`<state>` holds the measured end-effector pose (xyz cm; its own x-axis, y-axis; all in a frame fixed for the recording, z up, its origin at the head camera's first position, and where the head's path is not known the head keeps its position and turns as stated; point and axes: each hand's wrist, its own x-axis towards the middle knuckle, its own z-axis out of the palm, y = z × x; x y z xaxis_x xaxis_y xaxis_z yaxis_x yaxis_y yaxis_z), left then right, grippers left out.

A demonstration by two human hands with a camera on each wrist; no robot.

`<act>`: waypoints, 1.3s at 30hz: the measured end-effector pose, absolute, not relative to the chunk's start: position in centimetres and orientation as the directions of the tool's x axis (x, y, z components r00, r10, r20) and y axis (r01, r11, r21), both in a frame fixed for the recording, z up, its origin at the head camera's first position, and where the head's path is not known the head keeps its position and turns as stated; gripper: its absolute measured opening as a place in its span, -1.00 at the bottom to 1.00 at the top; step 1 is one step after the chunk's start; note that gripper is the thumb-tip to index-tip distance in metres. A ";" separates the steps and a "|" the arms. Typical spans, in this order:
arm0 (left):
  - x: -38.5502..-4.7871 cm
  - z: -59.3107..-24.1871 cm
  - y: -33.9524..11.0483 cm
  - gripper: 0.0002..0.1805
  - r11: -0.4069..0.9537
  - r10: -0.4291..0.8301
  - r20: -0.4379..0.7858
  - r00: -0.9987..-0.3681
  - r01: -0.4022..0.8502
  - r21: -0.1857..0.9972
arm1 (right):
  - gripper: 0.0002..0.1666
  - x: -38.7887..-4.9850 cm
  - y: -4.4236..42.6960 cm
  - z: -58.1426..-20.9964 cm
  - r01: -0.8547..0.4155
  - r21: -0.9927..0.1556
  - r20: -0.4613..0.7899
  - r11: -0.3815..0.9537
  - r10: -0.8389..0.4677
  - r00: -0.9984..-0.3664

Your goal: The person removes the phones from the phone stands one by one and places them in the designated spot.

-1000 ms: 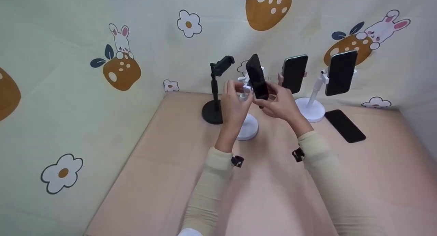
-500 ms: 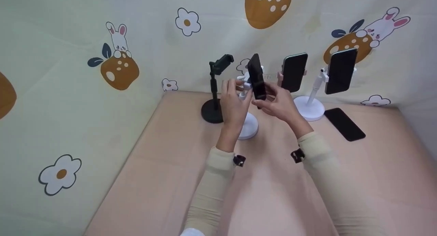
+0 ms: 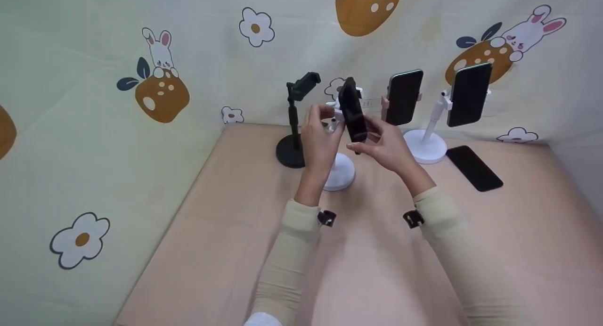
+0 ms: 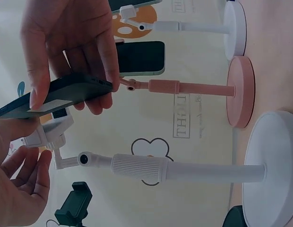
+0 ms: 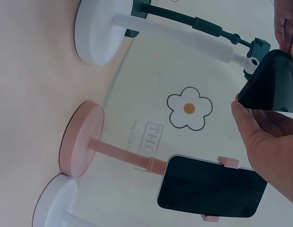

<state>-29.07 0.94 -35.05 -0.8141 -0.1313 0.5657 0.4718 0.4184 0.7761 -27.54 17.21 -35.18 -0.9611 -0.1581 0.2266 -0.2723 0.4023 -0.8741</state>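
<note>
A black phone (image 3: 352, 111) stands tilted at the clamp of a white phone stand (image 3: 341, 171). My left hand (image 3: 321, 136) grips the white clamp (image 4: 52, 131) between thumb and curled fingers, its thumb close to the phone's back. My right hand (image 3: 386, 142) holds the phone's lower end; in the left wrist view its thumb lies on one face and its fingers on the other. In the right wrist view the phone's dark screen (image 5: 269, 82) shows, and the clamp is mostly hidden behind it.
A black stand (image 3: 293, 149) with an unfilled clamp is on the left. To the right, a pink stand (image 5: 80, 139) bears a phone (image 3: 405, 97), and a white stand (image 3: 426, 147) bears another phone (image 3: 470, 95). One more phone (image 3: 475, 168) lies flat on the table (image 3: 226, 213).
The phone has shifted slightly down against the white stand, and my right hand has lowered with it. My left hand stays at the clamp. The head view has tilted a little.
</note>
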 end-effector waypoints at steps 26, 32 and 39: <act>-29.0 -35.9 -0.3 -0.59 0.506 -0.111 0.491 -0.864 0.376 0.776 | -0.01 -26.0 21.4 -37.8 -0.243 -0.864 0.215 0.441 -0.113 -0.970; -29.5 -37.0 -0.7 -0.58 0.504 -0.101 0.444 -0.890 0.339 0.795 | -0.03 -26.0 22.0 -38.7 -0.230 -0.866 0.205 0.443 -0.104 -0.973; -29.8 -38.1 -1.3 -0.58 0.504 -0.093 0.412 -0.906 0.314 0.805 | -0.02 -26.1 22.8 -39.6 -0.231 -0.854 0.210 0.466 -0.097 -0.973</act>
<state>-29.78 -1.29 -38.09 -0.9062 -0.0935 0.4123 0.3142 0.5038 0.8047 -26.07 22.77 -39.62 -0.9728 -0.0972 0.2105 -0.2313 0.4660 -0.8540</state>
